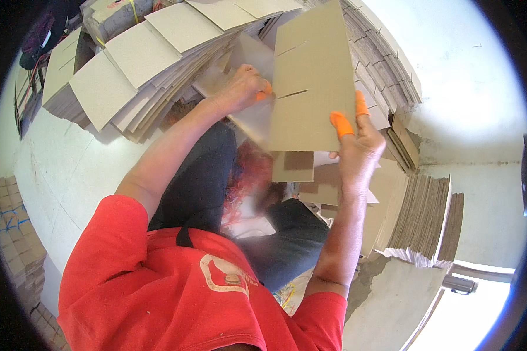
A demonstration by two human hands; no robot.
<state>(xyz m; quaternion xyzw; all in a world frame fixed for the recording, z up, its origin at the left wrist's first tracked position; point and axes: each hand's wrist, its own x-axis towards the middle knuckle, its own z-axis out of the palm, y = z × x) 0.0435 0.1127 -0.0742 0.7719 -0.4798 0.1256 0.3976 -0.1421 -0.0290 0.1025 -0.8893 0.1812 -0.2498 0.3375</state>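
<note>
Cardboard sheets [181,32] lie overlapped in stacks at eleven o'clock. At one, a slotted panel [319,70] is raised, its right edge pinched by the right hand [360,145] at two. Toward twelve, the left hand [242,92] curls; I cannot tell what it holds. Orange finger covers [342,124] tip both hands.
</note>
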